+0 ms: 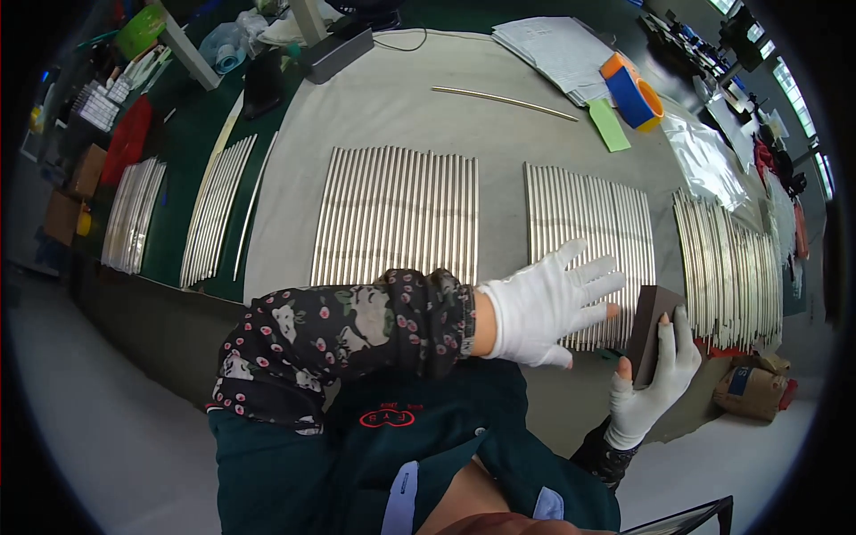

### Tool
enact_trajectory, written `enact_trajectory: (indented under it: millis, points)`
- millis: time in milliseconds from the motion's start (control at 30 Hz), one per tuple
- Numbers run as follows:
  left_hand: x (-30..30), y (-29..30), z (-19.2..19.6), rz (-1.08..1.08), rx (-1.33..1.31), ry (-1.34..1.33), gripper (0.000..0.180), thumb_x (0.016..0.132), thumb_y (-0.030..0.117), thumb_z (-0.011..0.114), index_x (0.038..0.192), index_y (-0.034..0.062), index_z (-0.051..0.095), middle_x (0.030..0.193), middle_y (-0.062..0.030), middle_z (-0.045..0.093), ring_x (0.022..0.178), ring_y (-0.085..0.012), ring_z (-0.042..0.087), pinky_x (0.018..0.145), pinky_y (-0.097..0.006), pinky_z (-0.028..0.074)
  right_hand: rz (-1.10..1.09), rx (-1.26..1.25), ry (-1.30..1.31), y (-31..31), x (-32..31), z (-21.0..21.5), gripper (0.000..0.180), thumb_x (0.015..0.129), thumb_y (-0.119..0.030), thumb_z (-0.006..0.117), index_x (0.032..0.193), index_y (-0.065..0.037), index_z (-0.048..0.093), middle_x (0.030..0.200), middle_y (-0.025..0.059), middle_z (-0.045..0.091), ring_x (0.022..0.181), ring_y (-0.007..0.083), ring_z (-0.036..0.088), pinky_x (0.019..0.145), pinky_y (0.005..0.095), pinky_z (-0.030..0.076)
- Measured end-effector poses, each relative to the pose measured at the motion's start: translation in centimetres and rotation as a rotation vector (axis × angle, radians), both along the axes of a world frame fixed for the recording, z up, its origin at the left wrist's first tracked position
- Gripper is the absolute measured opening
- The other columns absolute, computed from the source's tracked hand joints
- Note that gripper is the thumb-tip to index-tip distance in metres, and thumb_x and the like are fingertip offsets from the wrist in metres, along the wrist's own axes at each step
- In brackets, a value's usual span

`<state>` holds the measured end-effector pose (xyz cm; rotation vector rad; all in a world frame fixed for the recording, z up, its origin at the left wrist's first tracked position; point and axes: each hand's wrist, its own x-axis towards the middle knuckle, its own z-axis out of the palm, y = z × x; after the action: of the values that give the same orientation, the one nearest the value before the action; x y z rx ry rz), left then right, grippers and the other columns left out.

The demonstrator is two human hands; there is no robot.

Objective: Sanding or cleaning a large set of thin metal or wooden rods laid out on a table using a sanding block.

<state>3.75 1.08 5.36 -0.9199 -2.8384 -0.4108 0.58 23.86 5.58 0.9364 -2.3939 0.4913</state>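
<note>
My left hand (551, 308), in a white glove with bare fingertips, lies spread over a flat row of slim silvery metal rods (590, 209). Its fingers point to the right, across the rods' near part. At the right end of that row, my right hand (655, 383), gloved the same way, grips a dark brown rectangular block (648, 321). The block stands close along the near right side of the rods. To the left, a second flat row of rods (397, 209) lies side by side, its near ends partly hidden by my left sleeve.
Further right lies a less even batch of rods (727, 267). Smaller bundles (134, 214) lie at the left. One rod (504, 102) lies crosswise at the back, near papers (553, 53), orange and blue tape rolls (631, 92) and a green slip (609, 125).
</note>
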Motion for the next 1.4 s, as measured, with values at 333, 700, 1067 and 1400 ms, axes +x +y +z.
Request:
enact_trajectory:
  millis: [333,700,1067,1400]
  points:
    - [0.1,-1.9,-2.0,0.033,-0.038,-0.088,0.072,0.078,0.052,0.062,0.132,0.0062,0.050,0.141,-0.0208,0.040,0.134,-0.0349,0.034,0.111,-0.051,0.021,-0.102,0.000,-0.001,2.3,-1.0,-0.6,0.062,0.085,-0.051,0.057,0.123,-0.003,0.056,0.130,0.0193,0.052,0.103,0.0343,0.048,0.091,0.0436,0.038]
    - [8.8,-11.9,0.1,0.459,-0.133,-0.030,0.074,0.093,0.061,0.033,0.149,0.0147,0.024,0.150,-0.0220,0.026,0.138,-0.0408,0.025,0.112,-0.054,0.015,0.001,0.102,0.105,-0.9,-17.4,-0.7,0.065,0.080,-0.049,0.065,0.127,-0.005,0.054,0.133,0.0204,0.049,0.117,0.0387,0.047,0.097,0.0445,0.040]
    - [13.1,-15.7,-1.7,0.671,-0.065,-0.026,0.074,0.092,0.065,0.031,0.150,0.0187,0.023,0.151,-0.0207,0.025,0.138,-0.0409,0.025,0.114,-0.053,0.014,-0.069,0.412,0.380,-1.3,-18.1,-0.3,0.075,0.087,-0.070,0.035,0.132,-0.012,0.052,0.143,0.0216,0.039,0.135,0.0439,0.028,0.107,0.0551,0.026]
    - [12.4,-14.6,-1.4,0.657,-0.152,-0.069,0.077,0.092,0.065,0.028,0.143,0.0084,0.037,0.147,-0.0217,0.033,0.135,-0.0399,0.031,0.112,-0.055,0.016,0.544,0.259,-0.196,-4.3,-8.9,-3.4,0.079,0.092,-0.064,0.030,0.133,0.003,0.040,0.134,0.0303,0.039,0.124,0.0469,0.038,0.107,0.0513,0.029]
